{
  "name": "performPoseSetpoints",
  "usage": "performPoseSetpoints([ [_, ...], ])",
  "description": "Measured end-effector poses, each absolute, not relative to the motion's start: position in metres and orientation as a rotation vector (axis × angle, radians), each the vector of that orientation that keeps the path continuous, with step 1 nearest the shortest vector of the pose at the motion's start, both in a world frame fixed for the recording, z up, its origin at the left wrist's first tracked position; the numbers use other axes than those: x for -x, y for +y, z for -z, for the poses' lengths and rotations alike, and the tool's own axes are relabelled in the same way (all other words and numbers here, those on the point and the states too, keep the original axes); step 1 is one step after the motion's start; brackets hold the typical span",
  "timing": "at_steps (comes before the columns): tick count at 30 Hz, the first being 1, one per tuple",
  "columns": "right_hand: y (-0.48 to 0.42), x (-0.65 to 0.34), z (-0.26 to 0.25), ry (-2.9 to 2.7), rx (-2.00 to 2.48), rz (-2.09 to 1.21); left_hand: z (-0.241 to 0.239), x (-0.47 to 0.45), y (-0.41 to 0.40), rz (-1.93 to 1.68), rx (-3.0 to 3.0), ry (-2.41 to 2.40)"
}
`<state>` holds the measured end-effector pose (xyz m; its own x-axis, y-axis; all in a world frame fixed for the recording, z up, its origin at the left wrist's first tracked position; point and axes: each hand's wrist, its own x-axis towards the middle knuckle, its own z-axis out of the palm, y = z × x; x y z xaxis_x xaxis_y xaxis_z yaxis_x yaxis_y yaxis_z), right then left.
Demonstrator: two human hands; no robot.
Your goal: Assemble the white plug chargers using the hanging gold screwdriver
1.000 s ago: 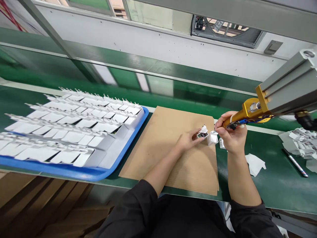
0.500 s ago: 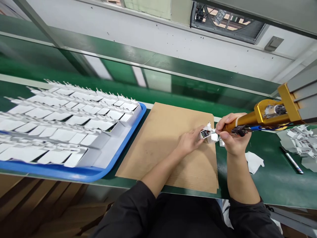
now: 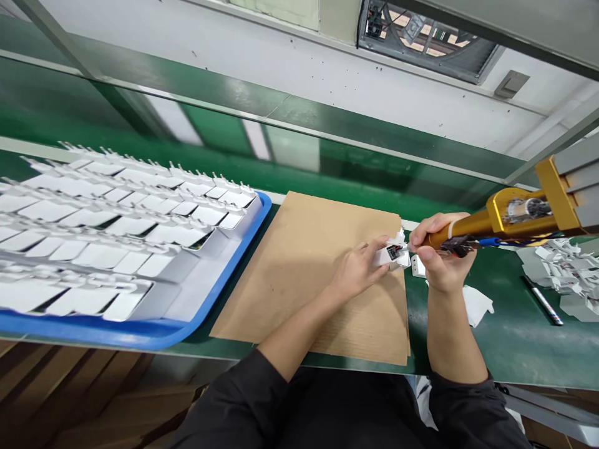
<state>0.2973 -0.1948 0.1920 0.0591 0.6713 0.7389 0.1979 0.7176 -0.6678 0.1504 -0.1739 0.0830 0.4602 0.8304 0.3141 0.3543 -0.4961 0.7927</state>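
My left hand (image 3: 359, 269) is closed around a white plug adapter (image 3: 395, 252) above the right edge of the brown cardboard. The adapter's open side shows dark electronic parts inside, and its pins point away from me. My right hand (image 3: 442, 252) grips a gold cylindrical tool (image 3: 463, 229) with wires along it. The tool's thin tip meets or nearly meets the adapter; contact is hard to make out. Just beneath the tool, on the green bench, lies a white socket-like piece (image 3: 418, 267).
A blue tray (image 3: 187, 330) at the left holds rows of white adapter housings. Brown cardboard (image 3: 281, 293) covers the bench middle. At the right are a white scrap (image 3: 476, 305), a marker pen (image 3: 543, 300) and a pile of white parts (image 3: 564, 268).
The adapter has turned a little in my left hand, and its opening faces differently. My right hand keeps the gold tool close against it. The whole view has shifted slightly.
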Motion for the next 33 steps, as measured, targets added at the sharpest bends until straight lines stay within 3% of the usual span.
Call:
performPoseSetpoints([
  [33, -0.1942, -0.2974, -0.1905, -1.512, 0.726, -0.417, -0.0884, -0.1486, -0.1768, -0.957, -2.060, 0.956],
])
